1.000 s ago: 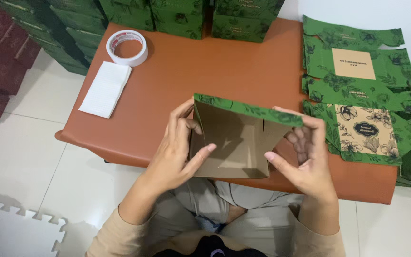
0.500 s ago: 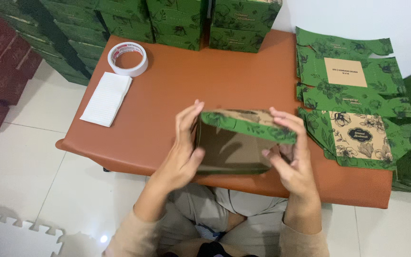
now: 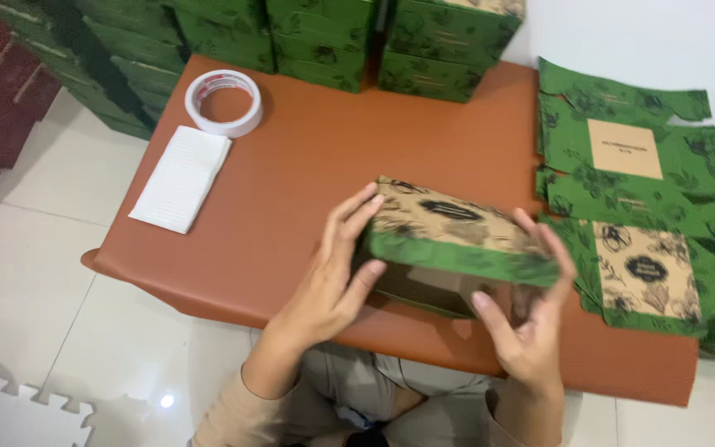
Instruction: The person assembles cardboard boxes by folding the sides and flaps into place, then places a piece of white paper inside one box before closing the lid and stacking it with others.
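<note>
- Head view, hands: I see the left hand (image 3: 337, 281) clamped on the left end of the box (image 3: 457, 244), fingers (image 3: 356, 217) spread up over its top corner and thumb tucked under the open front. The right hand (image 3: 531, 323) grips the right end — fingers wrapped over the far corner, thumb pressing at the lower front edge.
- Head view, box: it sits between the two palms, just above the near edge of the table (image 3: 308, 149), tilted so the kraft-and-green printed top faces me. Below the green front band, between the thumbs, the dark inside shows.
- What changed: a second ago the box stood open between the fingers, brown inside walls facing me, one green flap raised. Half a second ago the flap was coming down. Now the printed panel lies over the top — I judge the folding of this box is nearly closed, with the front opening yet to be shut.
- Head view, beyond the fingertips: a tape roll (image 3: 223, 101) and a white pad (image 3: 182, 178) lie well to the left of the left hand. Flat blanks (image 3: 631, 165) are stacked just right of the right hand. Finished boxes (image 3: 448, 41) are piled at the far edge.
</note>
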